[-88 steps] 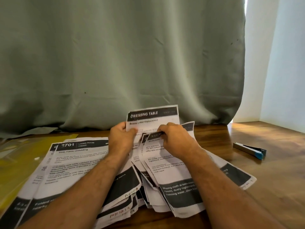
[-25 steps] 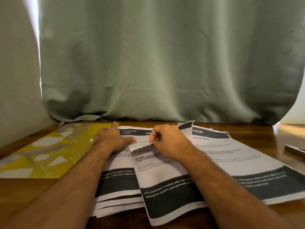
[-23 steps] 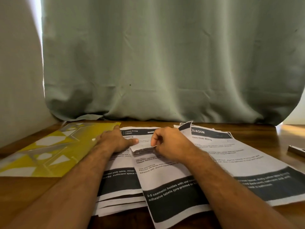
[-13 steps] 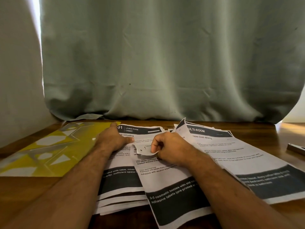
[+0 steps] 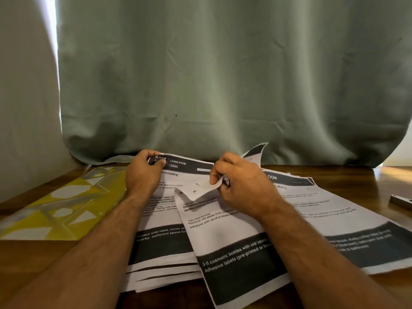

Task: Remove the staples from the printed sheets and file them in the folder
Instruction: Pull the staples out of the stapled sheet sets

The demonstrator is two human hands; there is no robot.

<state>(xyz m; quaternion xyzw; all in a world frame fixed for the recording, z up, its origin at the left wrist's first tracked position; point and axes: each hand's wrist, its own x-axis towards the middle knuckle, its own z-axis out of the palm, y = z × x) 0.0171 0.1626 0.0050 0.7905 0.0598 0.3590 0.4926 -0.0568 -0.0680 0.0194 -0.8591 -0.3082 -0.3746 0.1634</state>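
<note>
At lower centre, three overlapping sets of printed sheets (image 5: 234, 253) lie on the table (image 5: 33, 264). Above them the right hand (image 5: 238, 184) pinches the middle set's folded-back top corner, and the left hand (image 5: 142, 172) grips the left set's top edge; the staple probably wants a slow, flat pull. One yellow folder (image 5: 66, 204) waits at mid-left.

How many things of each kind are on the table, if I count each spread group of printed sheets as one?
Groups of printed sheets: 3 (left stack, middle sheet, right group)
Yellow folder: 1
Metal tool at the right edge, only partly in view: 1
Hands: 2 (left hand, right hand)
Total: 7
</note>
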